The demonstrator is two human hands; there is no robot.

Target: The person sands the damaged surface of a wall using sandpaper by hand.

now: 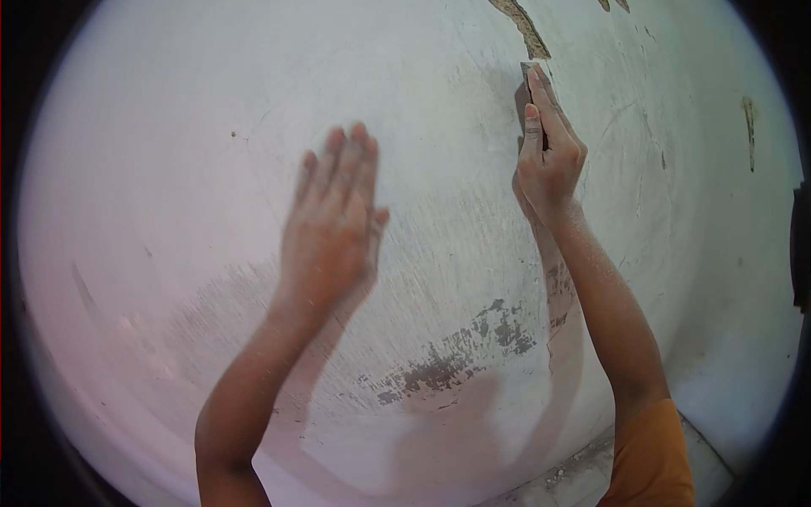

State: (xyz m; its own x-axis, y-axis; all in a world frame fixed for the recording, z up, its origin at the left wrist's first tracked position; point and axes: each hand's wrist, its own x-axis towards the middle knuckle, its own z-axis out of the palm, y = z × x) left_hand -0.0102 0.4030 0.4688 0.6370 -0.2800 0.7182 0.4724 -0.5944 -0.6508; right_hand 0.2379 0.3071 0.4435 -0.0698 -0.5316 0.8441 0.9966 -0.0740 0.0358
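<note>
A pale wall (228, 194) with scratched, worn paint fills most of the view. My left hand (331, 224) lies flat against or just over it, fingers stretched upward, with nothing in it; it is slightly blurred. Higher up on the right, my right hand (551, 144) grips a thin, flat, greyish piece (527, 71) against the wall. Only its top corner and a dark edge show between thumb and fingers, so its kind is unclear. Just above that piece, a strip of bare, broken plaster (525, 29) runs upward.
Dark patches of worn paint (439, 367) mark the wall below and between my hands. Another chipped spot (749, 133) is at the far right. Crumbs of debris (557, 475) lie along the wall's foot. A dark object (800, 245) stands at the right edge.
</note>
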